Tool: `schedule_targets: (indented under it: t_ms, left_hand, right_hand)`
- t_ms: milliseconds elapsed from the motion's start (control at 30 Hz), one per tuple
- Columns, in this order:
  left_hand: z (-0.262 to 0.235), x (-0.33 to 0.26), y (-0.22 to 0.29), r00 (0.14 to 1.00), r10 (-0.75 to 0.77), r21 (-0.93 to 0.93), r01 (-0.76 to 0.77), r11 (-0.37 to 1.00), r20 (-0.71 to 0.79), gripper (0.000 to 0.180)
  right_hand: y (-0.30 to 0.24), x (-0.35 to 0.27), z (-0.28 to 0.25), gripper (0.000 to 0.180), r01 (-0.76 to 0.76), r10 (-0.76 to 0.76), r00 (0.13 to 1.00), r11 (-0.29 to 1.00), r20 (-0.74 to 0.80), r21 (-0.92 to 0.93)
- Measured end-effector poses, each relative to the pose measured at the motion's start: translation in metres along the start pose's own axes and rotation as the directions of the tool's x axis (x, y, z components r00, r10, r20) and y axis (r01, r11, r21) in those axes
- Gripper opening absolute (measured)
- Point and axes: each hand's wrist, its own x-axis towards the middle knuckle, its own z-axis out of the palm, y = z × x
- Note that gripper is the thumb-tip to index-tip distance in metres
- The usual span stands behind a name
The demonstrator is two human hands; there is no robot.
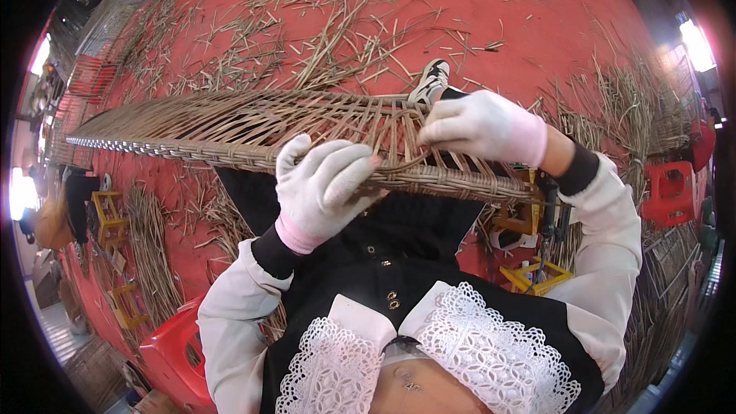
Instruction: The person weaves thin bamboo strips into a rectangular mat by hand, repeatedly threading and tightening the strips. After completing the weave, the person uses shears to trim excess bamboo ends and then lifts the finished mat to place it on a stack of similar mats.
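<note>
A long woven rattan panel lies across my lap, with slanting brown strands running between its two long edges. My left hand, in a white glove with a pink cuff, has its fingers curled over the near braided edge. One fingertip shows bare through the glove. My right hand, gloved alike, is closed in a pinch above the panel's right part. A thin rattan strand curves between the two hands, and its end near my right fingers is partly hidden by them.
Cut strands litter the red floor. A red plastic stool stands at lower left, another red stool at right. Yellow stands are at left, and a yellow frame is beside my right arm. Bundled strands lie at left.
</note>
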Motion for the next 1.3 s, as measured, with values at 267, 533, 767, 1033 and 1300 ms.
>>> schedule_targets:
  t_ms: [267,533,767,1033,1300]
  left_hand:
    - [0.003,0.025,0.030,0.968,-0.053,0.110,0.027,0.994,0.246,0.064]
    - [-0.002,0.031,0.039,0.936,-0.127,0.117,0.093,0.989,0.328,0.064]
    - [-0.007,0.038,0.042,0.920,-0.170,0.072,0.155,0.985,0.353,0.064]
    - [-0.005,0.037,0.040,0.933,-0.201,-0.047,0.225,0.973,0.300,0.058]
    - [-0.005,0.035,0.038,0.951,-0.181,-0.087,0.208,0.974,0.249,0.052]
  right_hand:
    - [0.055,0.031,0.044,0.034,-0.013,0.020,0.970,0.999,0.241,-0.030]
    - [0.072,0.038,0.071,0.032,-0.015,0.029,0.967,0.998,0.255,-0.057]
    - [0.084,0.042,0.069,0.018,0.173,-0.087,0.897,0.971,0.433,-0.162]
    - [0.014,-0.013,-0.010,0.010,-0.168,0.137,0.984,0.918,0.110,0.359]
    - [-0.049,-0.069,-0.034,0.028,-0.273,0.192,0.951,0.889,0.241,0.367]
